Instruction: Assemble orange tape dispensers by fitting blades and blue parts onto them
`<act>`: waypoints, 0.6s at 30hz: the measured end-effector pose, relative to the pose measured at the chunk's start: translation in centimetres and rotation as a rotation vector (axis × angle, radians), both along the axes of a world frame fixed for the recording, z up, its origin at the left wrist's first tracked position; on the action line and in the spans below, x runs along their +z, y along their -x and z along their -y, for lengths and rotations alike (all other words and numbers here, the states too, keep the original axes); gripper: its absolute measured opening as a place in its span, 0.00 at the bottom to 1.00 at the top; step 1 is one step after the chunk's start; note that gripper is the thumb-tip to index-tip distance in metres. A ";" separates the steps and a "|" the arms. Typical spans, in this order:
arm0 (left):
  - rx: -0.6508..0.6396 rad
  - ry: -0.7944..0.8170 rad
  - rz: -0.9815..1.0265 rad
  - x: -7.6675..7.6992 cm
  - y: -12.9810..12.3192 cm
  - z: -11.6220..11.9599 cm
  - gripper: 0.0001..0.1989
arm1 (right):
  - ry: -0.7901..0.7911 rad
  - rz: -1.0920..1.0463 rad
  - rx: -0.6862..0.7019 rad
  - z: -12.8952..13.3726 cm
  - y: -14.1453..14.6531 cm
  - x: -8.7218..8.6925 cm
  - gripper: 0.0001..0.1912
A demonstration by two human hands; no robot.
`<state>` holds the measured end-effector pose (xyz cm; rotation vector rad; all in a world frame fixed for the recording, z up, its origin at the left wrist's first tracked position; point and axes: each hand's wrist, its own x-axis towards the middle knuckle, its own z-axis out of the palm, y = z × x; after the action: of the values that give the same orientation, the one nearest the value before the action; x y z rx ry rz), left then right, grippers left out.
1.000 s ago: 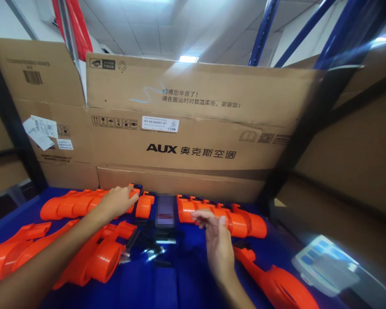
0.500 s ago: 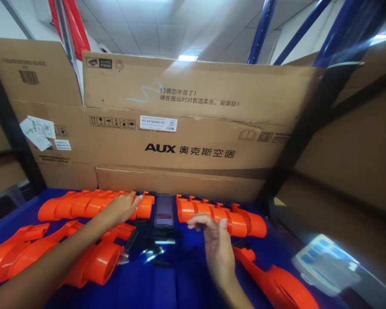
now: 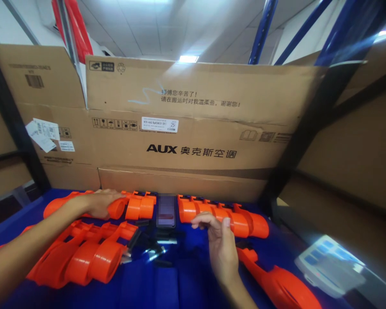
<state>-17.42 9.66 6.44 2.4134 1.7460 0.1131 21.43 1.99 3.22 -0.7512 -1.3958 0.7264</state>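
My left hand [image 3: 103, 203] reaches over the back left row of orange curved plastic parts [image 3: 140, 207], which look like tape dispenser bodies. Its fingers bend over one orange part [image 3: 116, 209] in that row, with the fingertips partly hidden. A narrow gap separates this part from those to its right. My right hand [image 3: 223, 249] hovers in front of the back right row of orange parts [image 3: 188, 211]. Its thumb is up, its fingers are loosely curved and apart, and it holds nothing. Small black and shiny metal pieces [image 3: 156, 252] lie between the hands.
A phone [image 3: 166, 210] stands between the back rows. More orange parts [image 3: 106, 259] lie front left, and one orange part [image 3: 286, 285] front right. At the right is a clear plastic case [image 3: 331, 266]. A cardboard panel [image 3: 193, 167] closes off the back of the blue surface [image 3: 193, 283].
My left hand has moved left along the back row, and a gap has appeared between the orange parts there. My right hand has hardly moved. The view has shifted slightly.
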 end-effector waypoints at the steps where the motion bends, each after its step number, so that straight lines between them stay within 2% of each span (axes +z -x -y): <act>1: -0.008 0.006 0.000 -0.3 0.0 0.2 0.41 | -0.001 -0.001 0.001 0.0 0.0 0.0 0.39; 5: -0.053 -0.002 0.016 -0.9 -0.6 0.7 0.37 | -0.003 -0.010 -0.002 -0.2 0.0 -0.1 0.37; 10: -0.043 -0.060 0.036 -0.2 -0.6 0.6 0.40 | 0.002 -0.020 0.000 -0.4 -0.1 -0.2 0.36; 12: -0.057 -0.091 0.043 0.6 -0.1 0.5 0.41 | 0.007 -0.020 -0.003 -0.4 -0.1 -0.2 0.36; 15: -0.162 -0.215 0.063 2.6 -0.1 1.2 0.41 | 0.022 -0.016 -0.013 -0.3 0.0 -0.3 0.35; 18: -0.269 -0.334 0.131 4.7 -2.2 3.3 0.42 | 0.045 0.011 -0.010 -0.3 0.3 -0.3 0.28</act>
<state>-15.18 6.41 11.11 2.7724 1.4248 0.5555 21.09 2.31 2.88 -0.7978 -1.3883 0.7486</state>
